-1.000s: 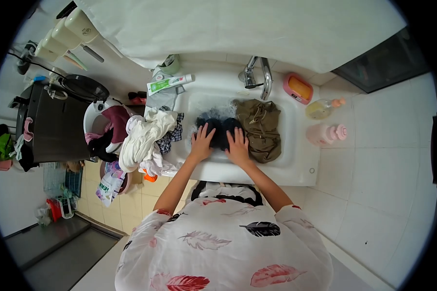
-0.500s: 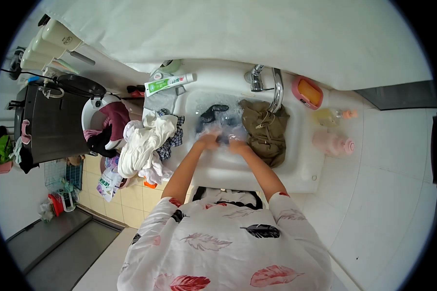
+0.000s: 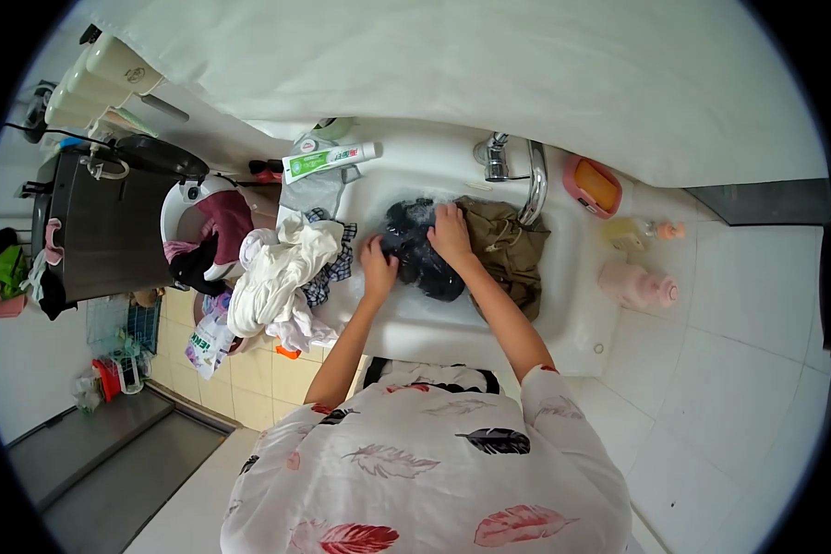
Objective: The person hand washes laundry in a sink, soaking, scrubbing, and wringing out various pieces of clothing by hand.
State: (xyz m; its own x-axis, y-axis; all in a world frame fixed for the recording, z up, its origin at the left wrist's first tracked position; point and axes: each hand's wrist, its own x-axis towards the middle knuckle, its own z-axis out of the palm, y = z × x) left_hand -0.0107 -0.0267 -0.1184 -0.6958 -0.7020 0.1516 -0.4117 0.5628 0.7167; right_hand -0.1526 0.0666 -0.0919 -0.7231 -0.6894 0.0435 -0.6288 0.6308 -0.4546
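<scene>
A dark, soaked garment [image 3: 427, 263] is bunched in the water of the white sink [image 3: 571, 305]. At its left edge is my left hand [image 3: 379, 270], fingers curled around the wet cloth. My right hand [image 3: 450, 236] lies over the upper right of the same garment, its fingers bent into the fabric. Some fingertips of both hands are hidden by the cloth. An olive-brown garment [image 3: 508, 254] with a drawstring sits against the dark one, in the sink's right half.
A chrome faucet [image 3: 535, 180] arches over the olive garment. White clothes [image 3: 282, 277] are heaped at the sink's left, below a toothpaste tube [image 3: 332, 161]. On the right stand a pink soap dish [image 3: 593, 186], a yellowish pump bottle [image 3: 626, 233] and a pink bottle [image 3: 637, 285].
The dark garment has come up and spread out at the water's surface. My hands have moved from low in the suds to its left side and upper right; the splashing has settled.
</scene>
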